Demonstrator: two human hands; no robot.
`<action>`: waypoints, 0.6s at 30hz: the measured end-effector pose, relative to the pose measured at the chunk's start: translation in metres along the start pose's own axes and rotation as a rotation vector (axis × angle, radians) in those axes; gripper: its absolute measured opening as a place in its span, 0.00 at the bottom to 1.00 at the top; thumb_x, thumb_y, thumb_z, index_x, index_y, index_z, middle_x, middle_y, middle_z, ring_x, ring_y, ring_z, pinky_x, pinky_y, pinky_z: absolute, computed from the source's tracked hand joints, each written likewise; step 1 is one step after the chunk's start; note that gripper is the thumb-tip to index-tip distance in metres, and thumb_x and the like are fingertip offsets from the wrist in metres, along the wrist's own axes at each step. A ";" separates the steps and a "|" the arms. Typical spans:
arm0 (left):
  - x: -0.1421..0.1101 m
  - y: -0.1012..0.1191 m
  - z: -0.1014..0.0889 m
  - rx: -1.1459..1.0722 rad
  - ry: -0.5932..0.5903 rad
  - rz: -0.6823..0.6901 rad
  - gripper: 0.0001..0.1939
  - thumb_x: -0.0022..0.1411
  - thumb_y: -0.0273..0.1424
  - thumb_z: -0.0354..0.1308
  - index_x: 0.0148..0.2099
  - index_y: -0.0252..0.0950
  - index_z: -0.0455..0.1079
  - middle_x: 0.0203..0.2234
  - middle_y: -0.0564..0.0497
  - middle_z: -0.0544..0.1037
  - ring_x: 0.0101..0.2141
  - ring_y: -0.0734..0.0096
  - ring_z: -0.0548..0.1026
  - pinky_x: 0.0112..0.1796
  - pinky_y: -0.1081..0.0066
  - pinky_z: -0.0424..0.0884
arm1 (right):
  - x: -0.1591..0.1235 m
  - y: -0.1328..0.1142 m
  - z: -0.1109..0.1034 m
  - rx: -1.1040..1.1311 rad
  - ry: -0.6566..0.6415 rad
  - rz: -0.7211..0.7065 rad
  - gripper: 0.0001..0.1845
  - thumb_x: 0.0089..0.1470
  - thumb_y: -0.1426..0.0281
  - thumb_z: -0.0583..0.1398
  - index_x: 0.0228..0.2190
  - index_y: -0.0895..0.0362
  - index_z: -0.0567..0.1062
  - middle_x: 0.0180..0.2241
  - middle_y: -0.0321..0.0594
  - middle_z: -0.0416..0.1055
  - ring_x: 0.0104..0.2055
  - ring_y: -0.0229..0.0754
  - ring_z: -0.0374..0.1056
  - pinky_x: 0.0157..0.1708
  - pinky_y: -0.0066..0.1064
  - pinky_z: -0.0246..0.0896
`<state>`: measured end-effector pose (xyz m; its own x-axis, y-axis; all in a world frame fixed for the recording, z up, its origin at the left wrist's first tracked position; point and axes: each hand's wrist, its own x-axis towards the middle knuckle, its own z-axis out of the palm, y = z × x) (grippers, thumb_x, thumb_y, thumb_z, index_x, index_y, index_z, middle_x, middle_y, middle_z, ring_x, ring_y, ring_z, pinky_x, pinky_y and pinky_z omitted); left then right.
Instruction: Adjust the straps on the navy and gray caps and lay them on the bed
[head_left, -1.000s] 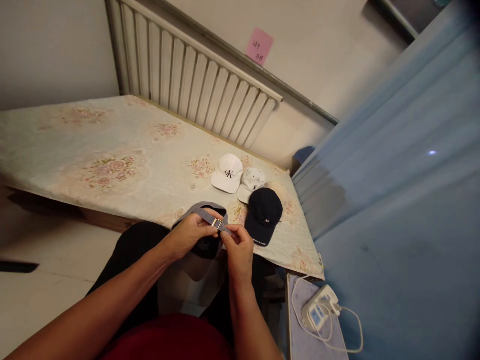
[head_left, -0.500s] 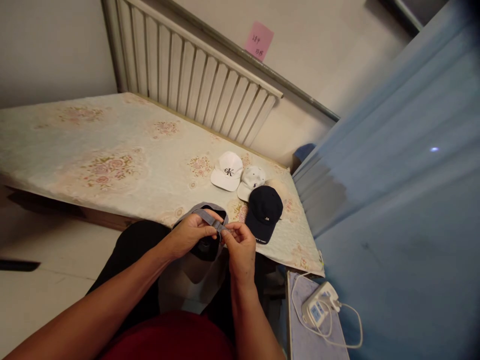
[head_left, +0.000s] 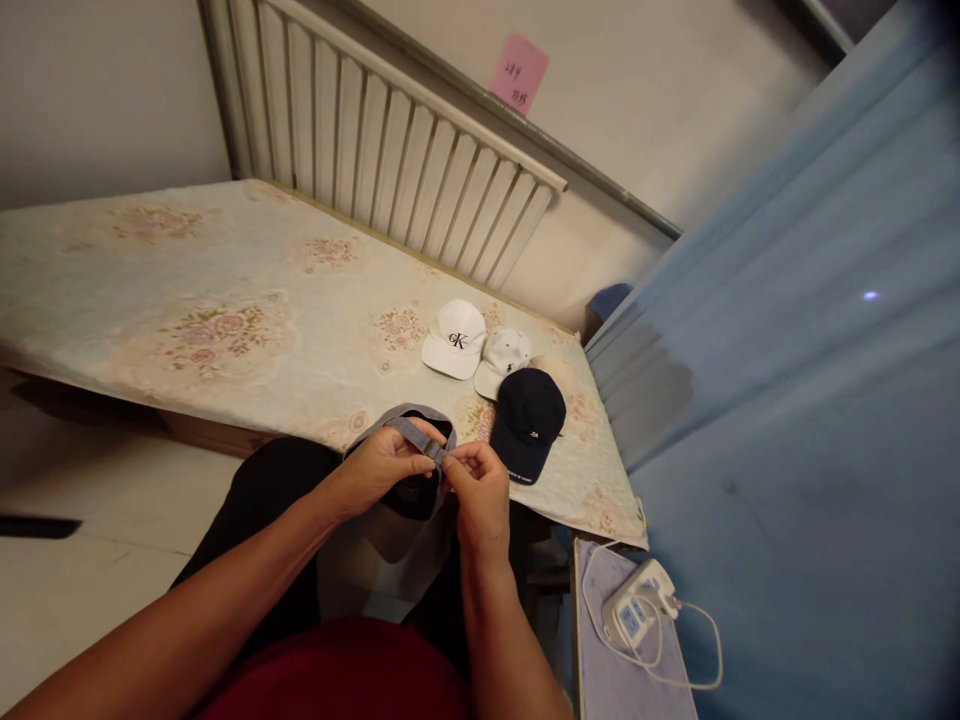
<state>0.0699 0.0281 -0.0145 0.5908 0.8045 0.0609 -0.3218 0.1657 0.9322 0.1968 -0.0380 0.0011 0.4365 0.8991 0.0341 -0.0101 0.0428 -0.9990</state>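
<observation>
A grey baseball cap is held over my lap, its dark inside facing up. My left hand pinches the cap's back strap just left of a small metal buckle. On the buckle's other side, my right hand grips the strap between thumb and fingers. Close beyond my right hand lies a navy cap with a small white emblem. Behind it are a white cap with a small dark logo and another white cap with black lettering.
The caps lie on a bed with a floral cover. A radiator runs along the wall, under a pink note. Blue curtain hangs at the right. A white power strip with a looped cable rests on a small table.
Both hands stay at the cap's strap. The buckle appears slightly turned between my fingers, and the view has shifted a little.
</observation>
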 end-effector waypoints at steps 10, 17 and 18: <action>0.001 -0.002 -0.001 -0.023 -0.068 -0.003 0.12 0.49 0.26 0.66 0.38 0.36 0.70 0.27 0.55 0.75 0.31 0.72 0.74 0.35 0.71 0.67 | 0.001 0.006 -0.001 0.048 -0.009 0.009 0.05 0.42 0.70 0.62 0.22 0.57 0.71 0.14 0.26 0.62 0.17 0.31 0.57 0.19 0.23 0.50; -0.001 0.003 0.003 -0.044 -0.089 -0.007 0.11 0.49 0.25 0.65 0.37 0.37 0.70 0.25 0.55 0.76 0.29 0.71 0.75 0.35 0.70 0.69 | 0.000 0.004 -0.001 0.075 -0.010 0.000 0.05 0.42 0.70 0.62 0.23 0.57 0.71 0.16 0.27 0.64 0.18 0.31 0.59 0.20 0.23 0.53; -0.001 0.003 0.004 -0.045 -0.090 -0.009 0.11 0.49 0.25 0.65 0.37 0.37 0.70 0.25 0.55 0.76 0.29 0.70 0.75 0.35 0.69 0.69 | 0.000 0.004 -0.001 0.078 -0.013 0.003 0.05 0.42 0.70 0.62 0.24 0.57 0.71 0.17 0.27 0.65 0.19 0.31 0.59 0.20 0.23 0.53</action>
<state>0.0711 0.0258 -0.0104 0.6575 0.7485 0.0859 -0.3473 0.1999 0.9162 0.1975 -0.0383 -0.0031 0.4246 0.9048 0.0319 -0.0818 0.0735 -0.9939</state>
